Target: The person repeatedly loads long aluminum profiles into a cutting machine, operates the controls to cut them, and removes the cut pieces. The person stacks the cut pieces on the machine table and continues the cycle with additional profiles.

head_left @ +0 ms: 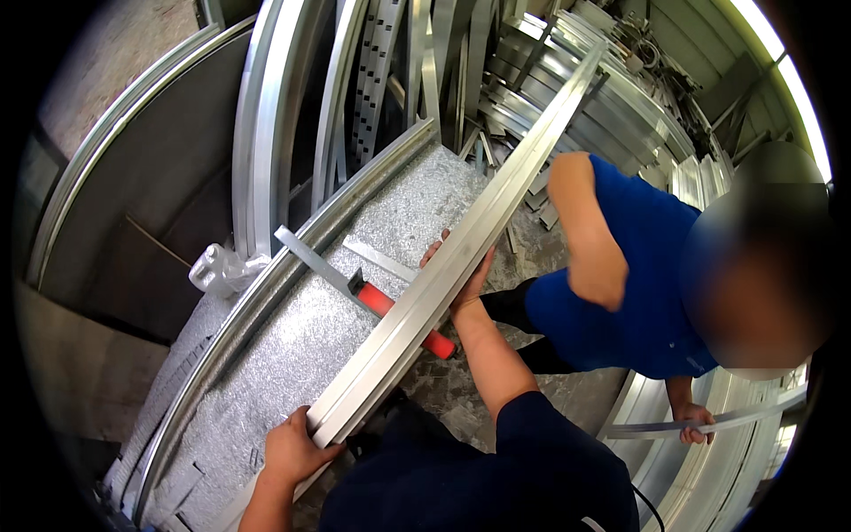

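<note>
A long silver aluminium profile runs from the lower middle up toward the far right. My left hand grips its near end, thumb over the end and fingers along the side. Farther up, my right hand is wrapped round the profile from below, its fingertips showing on the far side. Beneath the profile, what looks like a bar clamp with red parts and a grey bar lies across the bench; the profile hides its middle. A flat metal strip lies beside it.
To the right stands a person in a blue shirt, one hand holding a thin metal strip. Metal profiles lean upright behind the bench. A white plastic jug sits at its left edge. Stacked metal lengths fill the far side.
</note>
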A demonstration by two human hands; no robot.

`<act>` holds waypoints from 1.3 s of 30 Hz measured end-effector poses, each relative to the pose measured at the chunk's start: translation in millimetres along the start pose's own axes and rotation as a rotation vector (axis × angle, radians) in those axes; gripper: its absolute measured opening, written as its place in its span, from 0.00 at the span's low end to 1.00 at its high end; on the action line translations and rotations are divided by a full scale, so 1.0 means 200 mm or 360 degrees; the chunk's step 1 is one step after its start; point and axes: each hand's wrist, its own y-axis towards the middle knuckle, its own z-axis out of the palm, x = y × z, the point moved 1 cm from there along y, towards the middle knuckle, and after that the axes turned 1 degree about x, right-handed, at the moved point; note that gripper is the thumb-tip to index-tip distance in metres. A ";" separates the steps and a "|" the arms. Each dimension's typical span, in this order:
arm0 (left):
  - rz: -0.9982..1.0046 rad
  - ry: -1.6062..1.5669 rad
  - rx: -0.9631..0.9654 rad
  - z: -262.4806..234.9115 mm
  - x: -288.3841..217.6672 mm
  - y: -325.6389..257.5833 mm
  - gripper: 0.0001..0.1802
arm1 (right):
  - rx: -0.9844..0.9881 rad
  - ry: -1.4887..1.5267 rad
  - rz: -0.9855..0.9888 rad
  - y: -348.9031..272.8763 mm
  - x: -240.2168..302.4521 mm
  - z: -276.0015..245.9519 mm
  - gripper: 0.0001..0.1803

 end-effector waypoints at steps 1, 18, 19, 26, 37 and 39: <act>0.0015 0.0014 -0.0061 0.01 0.00 -0.01 0.48 | -0.0072 0.0012 -0.0003 0.00 0.01 -0.01 0.53; -0.0167 -0.0026 -0.0215 0.06 -0.06 0.01 0.48 | 0.0010 0.0195 -0.0003 0.06 0.08 -0.05 0.54; -0.0157 -0.0047 -0.0237 0.07 -0.06 0.01 0.48 | 0.0036 0.0216 -0.0001 0.07 0.07 -0.04 0.55; -0.0090 0.0022 -0.0303 0.12 0.03 0.00 0.44 | -0.0073 -0.0181 -0.0084 0.03 0.13 -0.16 0.46; -0.0001 -0.0014 -0.0371 0.09 -0.03 -0.03 0.37 | -0.0430 -0.0809 0.0142 -0.37 0.31 -0.20 0.32; 0.0006 -0.0008 -0.0356 0.09 -0.03 -0.03 0.36 | -0.0500 -0.0872 0.0214 -0.46 0.36 -0.23 0.37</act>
